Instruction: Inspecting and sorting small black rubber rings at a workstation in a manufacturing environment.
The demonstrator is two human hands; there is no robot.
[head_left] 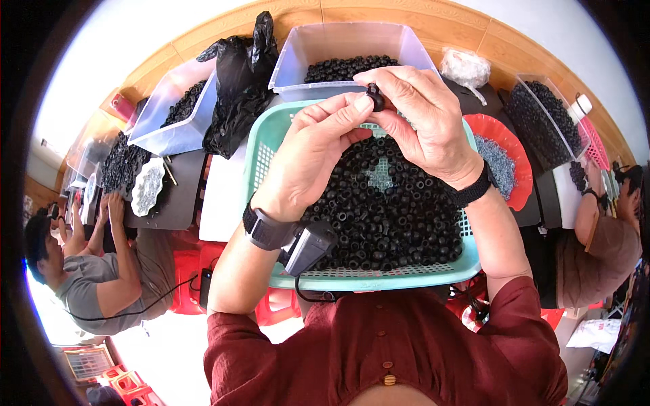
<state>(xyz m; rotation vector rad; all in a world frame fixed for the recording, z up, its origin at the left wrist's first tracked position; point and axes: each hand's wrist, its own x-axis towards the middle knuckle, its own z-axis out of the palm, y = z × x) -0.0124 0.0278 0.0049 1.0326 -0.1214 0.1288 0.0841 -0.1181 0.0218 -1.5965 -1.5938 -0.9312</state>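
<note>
A small, rounded, glossy black piece (375,98), plastic by its look, sits at the fingertips of both hands, raised above the far part of a mint-green plastic basket (254,162) with perforated walls. The right hand (425,118) pinches the piece from its right side, forefinger arched over the top and thumb below, with the remaining fingers bent beside the forefinger. The left hand (306,152) pinches the same piece from its left, thumb tip pressed against it and forefinger bent behind that thumb; its other fingers curl inward, partly hidden. The piece thus lies between the 2 thumbs, beyond both palms and well apart from the heap of loose, hollow black beads (389,227) spread over the basket floor, where a small patch of the green mesh shows through. Just right of the basket stands a red scalloped bowl (521,169) holding tiny grey-blue bits (495,164). Beyond the basket is a clear plastic bin (291,59) with more black pieces in it, with a crumpled black plastic bag (237,101) to its left and a translucent white plastic bundle (465,68) to its right. Farther left, a white wavy-edged dish (147,184) rests on a dark tabletop (179,203).
</note>
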